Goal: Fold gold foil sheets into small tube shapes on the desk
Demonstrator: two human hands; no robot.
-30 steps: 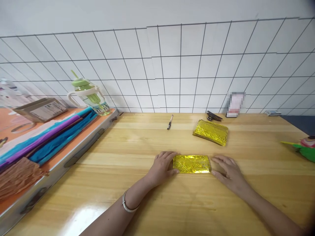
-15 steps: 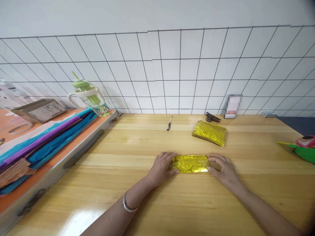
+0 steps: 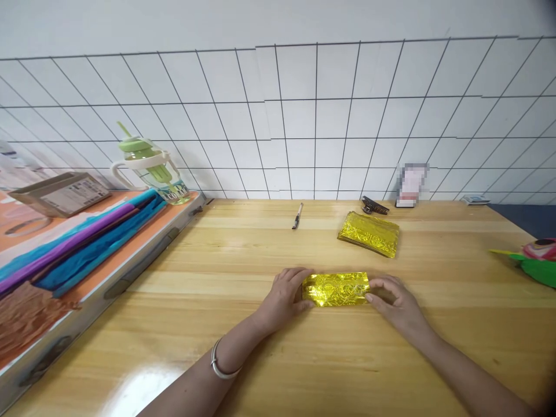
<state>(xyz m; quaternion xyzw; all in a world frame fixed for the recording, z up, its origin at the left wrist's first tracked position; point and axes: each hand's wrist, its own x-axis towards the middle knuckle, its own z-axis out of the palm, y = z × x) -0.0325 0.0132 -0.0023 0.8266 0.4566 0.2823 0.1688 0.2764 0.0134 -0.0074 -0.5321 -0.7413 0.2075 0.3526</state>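
Note:
A shiny gold foil sheet, rectangular and embossed with a swirling pattern, lies near the middle of the wooden table. My left hand grips its left end, thumb at the near edge and fingers at the far edge. At the right end, my right hand holds the sheet between thumb and curled fingers. Farther back and to the right is a stack of similar gold foil sheets, which neither hand touches.
Behind the stack lies a black clip; a pen is left of it. A blurred-out phone-like object leans on the tiled wall. To the left are a green-lidded bottle, a cardboard box and blue crepe paper.
The view has shifted slightly. The glare on the gold foil sheet has changed, its right end looking a little tilted. Both hands keep hold of its ends.

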